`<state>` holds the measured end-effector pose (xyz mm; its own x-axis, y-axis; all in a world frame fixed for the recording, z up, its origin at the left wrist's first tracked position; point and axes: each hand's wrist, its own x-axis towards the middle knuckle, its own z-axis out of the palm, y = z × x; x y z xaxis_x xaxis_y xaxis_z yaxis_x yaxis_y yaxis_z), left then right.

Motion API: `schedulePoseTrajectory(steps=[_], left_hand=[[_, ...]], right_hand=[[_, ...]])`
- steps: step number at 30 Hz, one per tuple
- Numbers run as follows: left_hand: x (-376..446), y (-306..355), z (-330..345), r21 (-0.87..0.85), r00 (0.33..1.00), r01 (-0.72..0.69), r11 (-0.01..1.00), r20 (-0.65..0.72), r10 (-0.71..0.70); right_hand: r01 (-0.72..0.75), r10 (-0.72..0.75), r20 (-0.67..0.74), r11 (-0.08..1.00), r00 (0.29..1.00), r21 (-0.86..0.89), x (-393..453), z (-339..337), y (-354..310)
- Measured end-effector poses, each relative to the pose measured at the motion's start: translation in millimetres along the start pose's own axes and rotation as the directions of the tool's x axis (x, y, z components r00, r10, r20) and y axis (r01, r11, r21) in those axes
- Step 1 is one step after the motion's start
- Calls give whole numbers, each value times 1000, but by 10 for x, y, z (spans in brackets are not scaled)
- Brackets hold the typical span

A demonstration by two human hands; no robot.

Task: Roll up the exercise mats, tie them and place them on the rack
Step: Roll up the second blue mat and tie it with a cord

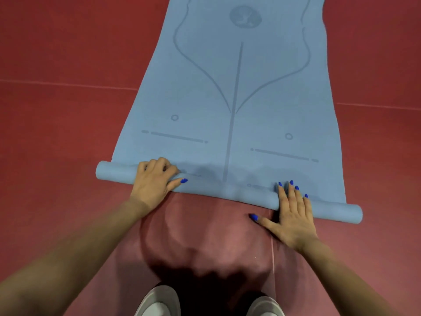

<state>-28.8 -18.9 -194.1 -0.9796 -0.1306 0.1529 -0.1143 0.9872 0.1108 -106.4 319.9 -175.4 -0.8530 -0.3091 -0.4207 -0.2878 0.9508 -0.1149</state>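
A blue exercise mat (237, 87) with darker printed lines lies flat on the red floor and stretches away from me. Its near end is wound into a thin roll (227, 190) that runs slantwise from left to lower right. My left hand (155, 181) grips the roll near its left end, fingers curled over the top and thumb along the front. My right hand (289, 213) rests flat on the roll near its right end, fingers straight and spread, thumb out on the floor.
Red floor (57, 122) with thin pale seam lines surrounds the mat on both sides. My two light shoes (159, 302) stand at the bottom edge, just behind a dark shadow. No rack or tie is in view.
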Motion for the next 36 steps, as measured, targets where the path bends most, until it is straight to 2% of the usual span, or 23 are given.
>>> schedulePoseTrajectory(steps=[3, 7, 10, 16, 20, 23, 26, 28, 30, 32, 34, 36], left_hand=[[42, -22, -1, 24, 1000, -8, 1000, 25, 7], [60, -115, 49, -2, 991, -132, 991, -10, 132], [120, -186, 63, -24, 981, -195, 981, 17, 195], [163, -184, 23, -5, 977, -211, 977, 36, 211], [230, -147, 42, 27, 994, -112, 993, 18, 111], [309, -122, 23, 3, 993, -3, 1000, 122, 2], [409, -16, -26, 16, 952, 189, 982, 240, -187], [458, 77, -67, 6, 904, 350, 937, 259, -339], [512, 107, -58, -47, 887, 403, 914, 268, -377], [525, 19, -56, -129, 914, 367, 921, 234, -331], [449, -41, -24, -132, 978, 157, 979, 161, -135], [310, 2, 9, -46, 979, -54, 997, 193, 62]], right_hand=[[-20, 19, 5, 999, 1000, 38, 32, -38, -26], [-42, 41, 8, 993, 999, 113, 56, -76, -57], [-56, 52, 30, 988, 998, 143, 81, -116, -65], [-75, 61, 88, 983, 994, 165, 148, -224, -65], [-85, 75, 72, 985, 995, 149, 214, -300, -112], [-92, 82, 76, 987, 994, 133, 343, -349, -106], [-102, 94, 82, 991, 992, 89, 496, -432, -103], [-104, 97, 94, 992, 991, 72, 602, -487, -116], [-105, 97, 98, 991, 990, 79, 691, -515, -106], [-101, 95, 91, 993, 991, 60, 741, -520, -119], [-99, 94, 98, 994, 991, 50, 779, -544, -134], [-84, 80, 105, 996, 991, 32, 830, -550, -140]])
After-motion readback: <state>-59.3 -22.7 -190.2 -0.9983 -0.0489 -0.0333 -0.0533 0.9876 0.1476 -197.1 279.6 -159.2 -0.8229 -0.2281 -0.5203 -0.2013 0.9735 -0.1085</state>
